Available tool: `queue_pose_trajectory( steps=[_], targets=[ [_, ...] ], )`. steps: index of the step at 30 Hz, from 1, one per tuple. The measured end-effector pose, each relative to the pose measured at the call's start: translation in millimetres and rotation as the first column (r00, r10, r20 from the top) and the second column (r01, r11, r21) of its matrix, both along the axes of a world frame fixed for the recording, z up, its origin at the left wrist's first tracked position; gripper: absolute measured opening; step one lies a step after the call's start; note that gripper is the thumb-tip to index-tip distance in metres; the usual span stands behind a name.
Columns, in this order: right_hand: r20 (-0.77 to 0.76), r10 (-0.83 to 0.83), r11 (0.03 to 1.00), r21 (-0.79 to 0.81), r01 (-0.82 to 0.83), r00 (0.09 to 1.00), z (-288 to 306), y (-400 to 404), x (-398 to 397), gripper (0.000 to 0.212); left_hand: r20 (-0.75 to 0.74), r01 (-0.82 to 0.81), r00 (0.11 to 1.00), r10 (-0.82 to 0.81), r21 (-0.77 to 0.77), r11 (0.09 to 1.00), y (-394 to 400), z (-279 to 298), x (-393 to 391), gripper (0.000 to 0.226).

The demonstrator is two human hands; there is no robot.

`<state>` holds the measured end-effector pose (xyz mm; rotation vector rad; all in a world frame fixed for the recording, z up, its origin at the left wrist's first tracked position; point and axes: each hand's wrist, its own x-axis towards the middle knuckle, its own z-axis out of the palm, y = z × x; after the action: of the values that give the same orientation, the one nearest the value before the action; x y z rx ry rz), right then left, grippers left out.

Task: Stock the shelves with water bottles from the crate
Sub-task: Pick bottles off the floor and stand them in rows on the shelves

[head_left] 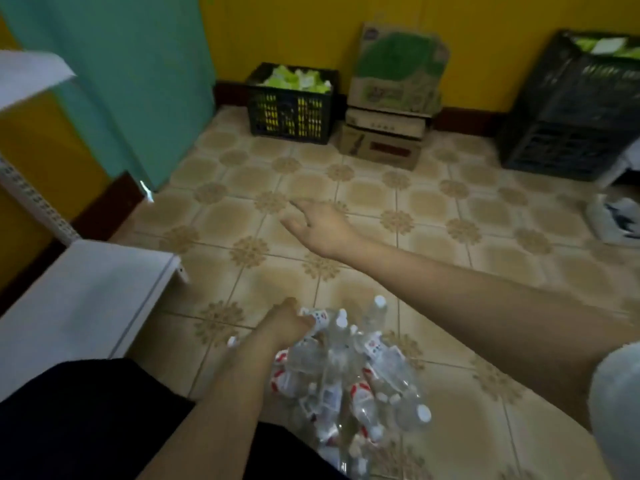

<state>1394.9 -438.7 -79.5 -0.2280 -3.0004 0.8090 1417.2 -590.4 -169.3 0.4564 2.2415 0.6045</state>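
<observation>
Tiled floor (363,188) underfoot, yellow wall behind, teal panel at far left. White shelves (79,292) at left edge, lower board bare and near the left hand. Left hand (287,322) curled onto the top of a loose heap of water bottles (346,368), gripping one at its neck by the look of it, though blur hides the fingers. Heap lying straight on the floor, bottles crossed over each other, no crate wall visible around them. Likely trouble: lifting one from a tangled pile, dragging neighbours along, sending them rolling across the smooth tile. Further back, black crate (291,105) of green packets, then stacked cardboard boxes (391,95). Right hand (318,220) stretched out over bare floor, fingers spread, holding nothing, well apart from the bottles. Too far to steady the heap if it shifts. Dark crate (571,109) at far right.
</observation>
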Motion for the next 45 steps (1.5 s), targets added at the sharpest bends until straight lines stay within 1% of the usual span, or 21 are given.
queue_pose_trajectory(
  steps=[2,5,8,9,12,15,17,19,22,25,27,29,30,31,33,34,37,39,40,43,45],
  targets=[
    [0.159,-0.106,0.994,-0.019,0.110,0.982,-63.4,40.2,17.3,0.062,0.089,-0.018,0.996,0.014,0.043,0.999,23.5,-28.6,11.6,0.047],
    [0.390,-0.182,0.980,-0.006,0.200,0.903,-156.1,71.5,41.9,0.065,0.157,-0.083,0.984,0.080,0.014,0.996,20.2,-81.4,27.4,0.026],
    [0.515,-0.161,0.978,-0.033,0.207,0.842,-222.9,76.4,64.3,0.072,0.189,-0.073,0.978,0.087,-0.081,0.994,-2.4,-120.4,33.1,0.028],
    [0.533,-0.152,0.978,-0.044,0.206,0.832,-239.3,74.6,68.7,0.074,0.188,-0.102,0.975,0.120,-0.103,0.989,-5.6,-124.0,29.2,0.028],
    [0.523,-0.151,0.969,-0.089,0.231,0.839,-276.1,65.0,71.7,0.075,0.128,-0.326,0.932,0.340,-0.124,0.937,-7.6,-129.5,12.3,0.028],
    [0.467,-0.213,0.947,-0.118,0.299,0.858,-303.1,59.2,67.8,0.059,0.152,-0.380,0.906,0.396,-0.121,0.917,-6.3,-141.8,7.1,0.019],
    [0.430,-0.295,0.917,-0.124,0.379,0.853,-312.4,57.1,64.3,0.041,0.167,-0.391,0.899,0.406,-0.112,0.913,-5.6,-148.4,8.5,0.025],
    [0.386,-0.334,0.898,-0.147,0.415,0.860,-315.0,54.9,62.3,0.029,0.165,-0.438,0.879,0.447,-0.086,0.895,-4.0,-150.3,8.0,0.036],
    [0.321,-0.317,0.900,-0.194,0.390,0.892,-308.0,55.9,67.2,0.019,0.151,-0.471,0.867,0.474,-0.062,0.880,-3.7,-148.8,7.0,0.037],
    [0.224,-0.320,0.912,-0.192,0.363,0.921,-289.0,65.2,79.8,0.017,0.155,-0.470,0.868,0.472,-0.054,0.881,-4.0,-146.2,9.4,0.040],
    [0.155,-0.344,0.921,-0.133,0.365,0.926,-269.2,72.1,86.9,0.019,0.172,-0.502,0.849,0.500,-0.037,0.864,-3.2,-139.5,10.2,0.043],
    [0.114,-0.382,0.912,-0.112,0.394,0.917,-244.9,77.4,94.7,0.023,0.200,-0.480,0.857,0.474,-0.021,0.877,-2.8,-131.9,11.3,0.046],
    [0.118,-0.413,0.887,-0.170,0.428,0.903,-232.2,79.6,98.2,0.024,0.213,-0.464,0.864,0.455,-0.010,0.886,-2.5,-127.9,11.3,0.048],
    [0.136,-0.446,0.839,-0.281,0.466,0.885,-219.5,81.5,101.3,0.023,0.234,-0.467,0.861,0.451,0.014,0.884,-2.3,-127.7,11.5,0.050],
    [0.192,-0.479,0.689,-0.523,0.503,0.856,-194.3,81.0,106.4,0.020,0.268,-0.482,0.853,0.448,0.075,0.873,-3.7,-120.8,12.2,0.054],
    [0.211,-0.481,0.623,-0.601,0.501,0.851,-183.7,79.4,108.2,0.021,0.272,-0.489,0.852,0.447,0.113,0.865,-5.1,-117.0,13.1,0.058],
    [0.234,-0.462,0.497,-0.731,0.468,0.856,-154.1,66.4,109.2,0.024,0.213,-0.467,0.881,0.424,0.237,0.852,-12.0,-107.9,18.2,0.074],
    [0.230,-0.447,0.446,-0.780,0.438,0.865,-137.6,54.7,105.5,0.020,0.171,-0.448,0.894,0.415,0.285,0.848,-15.9,-101.6,20.4,0.099],
    [0.224,-0.440,0.430,-0.797,0.423,0.869,-130.3,49.5,102.6,0.017,0.161,-0.470,0.883,0.441,0.310,0.826,-18.8,-99.0,20.3,0.105],
    [0.182,-0.401,0.419,-0.835,0.356,0.898,-111.6,38.7,93.6,0.016,0.161,-0.573,0.814,0.558,0.381,0.725,-28.5,-91.2,19.3,0.101],
    [0.142,-0.375,0.446,-0.839,0.312,0.916,-99.2,35.4,88.5,0.022,0.160,-0.596,0.796,0.584,0.384,0.706,-31.6,-79.6,22.5,0.094]
  ],
)
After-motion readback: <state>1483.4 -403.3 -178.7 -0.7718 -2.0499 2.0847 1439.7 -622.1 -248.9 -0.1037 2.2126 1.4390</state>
